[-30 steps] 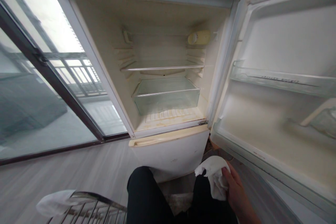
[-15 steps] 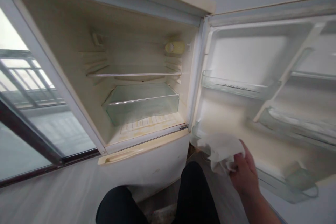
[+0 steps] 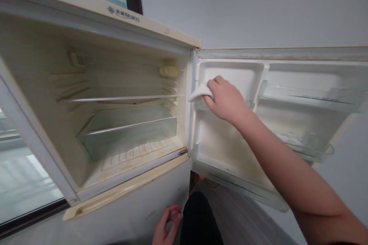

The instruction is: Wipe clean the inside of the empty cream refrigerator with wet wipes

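Observation:
My right hand (image 3: 225, 97) is closed around a white cloth (image 3: 201, 91), gathered in the fingers with one end sticking out to the left. Hand and cloth are at the hinge side of the open fridge door (image 3: 220, 134), in front of its upper inner panel. I cannot tell whether the cloth touches the door's edge. My left hand (image 3: 168, 224) is low in the view, near my knee and in front of the lower fridge front. Its fingers are curled in toward the thumb, and what they hold, if anything, is too indistinct to name.
The open fridge compartment (image 3: 115, 69) holds a glass shelf (image 3: 120, 93), a clear drawer (image 3: 135, 134) and a yellowish light cover (image 3: 169, 71). Clear door racks (image 3: 307, 97) stick out on the right. A cord (image 3: 212, 188) lies on the floor below the door.
My right hand has moved up and left with the cloth, from low by the door to its upper hinge side. My left hand has come into view. The view has shifted.

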A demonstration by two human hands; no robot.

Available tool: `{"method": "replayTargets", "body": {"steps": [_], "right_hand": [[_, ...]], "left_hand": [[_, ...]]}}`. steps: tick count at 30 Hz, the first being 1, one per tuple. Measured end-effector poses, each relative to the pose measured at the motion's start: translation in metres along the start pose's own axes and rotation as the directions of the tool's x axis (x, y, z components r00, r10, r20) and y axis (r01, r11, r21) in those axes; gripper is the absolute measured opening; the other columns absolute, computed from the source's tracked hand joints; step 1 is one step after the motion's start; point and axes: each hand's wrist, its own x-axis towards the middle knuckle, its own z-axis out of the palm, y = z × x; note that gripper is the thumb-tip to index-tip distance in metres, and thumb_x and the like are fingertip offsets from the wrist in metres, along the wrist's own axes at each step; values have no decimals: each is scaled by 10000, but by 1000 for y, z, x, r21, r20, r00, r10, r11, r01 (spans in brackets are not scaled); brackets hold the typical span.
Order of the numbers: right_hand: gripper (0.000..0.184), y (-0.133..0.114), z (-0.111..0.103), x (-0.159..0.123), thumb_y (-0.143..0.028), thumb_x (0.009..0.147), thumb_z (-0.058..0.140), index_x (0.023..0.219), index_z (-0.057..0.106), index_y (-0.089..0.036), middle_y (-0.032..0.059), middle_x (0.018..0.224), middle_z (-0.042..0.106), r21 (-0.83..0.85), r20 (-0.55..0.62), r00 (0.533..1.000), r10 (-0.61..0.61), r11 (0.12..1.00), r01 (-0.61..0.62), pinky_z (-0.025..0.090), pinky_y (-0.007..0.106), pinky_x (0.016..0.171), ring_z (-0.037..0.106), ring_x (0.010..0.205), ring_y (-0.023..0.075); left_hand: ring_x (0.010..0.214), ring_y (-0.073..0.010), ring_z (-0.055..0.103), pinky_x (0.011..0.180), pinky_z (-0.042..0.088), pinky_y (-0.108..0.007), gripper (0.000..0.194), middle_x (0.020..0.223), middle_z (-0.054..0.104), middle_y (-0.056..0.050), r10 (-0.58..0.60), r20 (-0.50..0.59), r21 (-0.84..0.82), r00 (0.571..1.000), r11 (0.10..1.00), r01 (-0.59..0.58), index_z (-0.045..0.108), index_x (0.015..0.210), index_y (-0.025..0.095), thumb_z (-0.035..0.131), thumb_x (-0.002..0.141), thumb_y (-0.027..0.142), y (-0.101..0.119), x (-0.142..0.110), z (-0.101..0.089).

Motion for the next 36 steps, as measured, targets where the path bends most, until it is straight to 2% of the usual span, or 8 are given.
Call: {"method": "replayTargets", "body": {"steps": [3, 8, 12, 15, 20, 23, 28, 36], "right_hand": [[323, -12, 12, 4, -334, 1035, 378, 1215, 538, -118, 184, 1162, 640, -92, 230, 973, -6, 995, 28, 529, 433, 892, 661, 1022, 302], [333, -26, 18, -3, -266, 1044, 342, 1320, 445, -111, 201, 1152, 674, -111, 300, 953, -30, 992, 66, 545, 414, 865, 702, 990, 301], [344, -20, 17, 8, -229, 1037, 360, 1349, 428, -102, 188, 1091, 705, 4, 273, 962, 22, 1000, -24, 539, 441, 912, 715, 989, 294], [421, -7, 8, 29, -231, 1031, 363, 1422, 401, -80, 191, 1177, 690, 165, 91, 992, 88, 981, -102, 511, 479, 989, 687, 1101, 304], [529, 12, -10, 74, -195, 1036, 177, 1477, 460, -118, 146, 1486, 530, 140, -306, 940, -150, 970, 201, 325, 547, 1167, 453, 1442, 311], [583, 16, -4, 94, -116, 1008, 133, 1416, 546, -68, 146, 1516, 507, -64, -170, 899, -404, 915, 399, 246, 557, 1203, 348, 1513, 299], [588, 11, 18, 103, -84, 991, 260, 1551, 348, 70, 336, 1542, 411, -292, 34, 974, -224, 930, 224, 350, 547, 1185, 416, 1470, 365], [634, 38, 19, 90, -265, 1036, 289, 1619, 255, -18, 261, 1629, 331, -435, -3, 990, -143, 891, 128, 238, 647, 1235, 308, 1534, 390]], "left_hand": [[952, -284, 719, 899, 585, -421, 515, 999, 764, -106, 95, 24, 9, 995, 995, -95, 749, 989, 221, 616, 826, 691, 13, 26, 20], [958, -246, 681, 815, 573, -378, 396, 1100, 708, -109, 255, -88, 29, 963, 967, -254, 675, 1066, 209, 566, 922, 561, 39, 79, 50], [1240, -266, 575, 985, 524, -431, 443, 1325, 599, -157, 530, -253, 143, 809, 848, -511, 540, 1314, 188, 569, 948, 436, 75, 136, 68], [1320, -276, 515, 1030, 500, -460, 499, 1387, 541, -185, 624, -237, 219, 745, 781, -585, 464, 1401, 166, 548, 966, 395, 101, 169, 74], [1167, -245, 606, 1004, 509, -439, 378, 1251, 620, -140, 614, -161, 243, 773, 784, -572, 536, 1307, 175, 531, 978, 361, 122, 190, 76], [1072, -226, 636, 942, 533, -406, 358, 1186, 641, -123, 600, -165, 259, 783, 792, -552, 542, 1292, 176, 531, 977, 346, 122, 195, 78], [1001, -209, 648, 883, 555, -383, 335, 1155, 647, -115, 614, -140, 293, 777, 775, -560, 544, 1283, 177, 513, 985, 327, 117, 200, 77], [1047, -225, 652, 906, 558, -399, 360, 1169, 652, -119, 636, -120, 321, 762, 752, -577, 535, 1324, 189, 518, 987, 316, 115, 200, 74]]}}
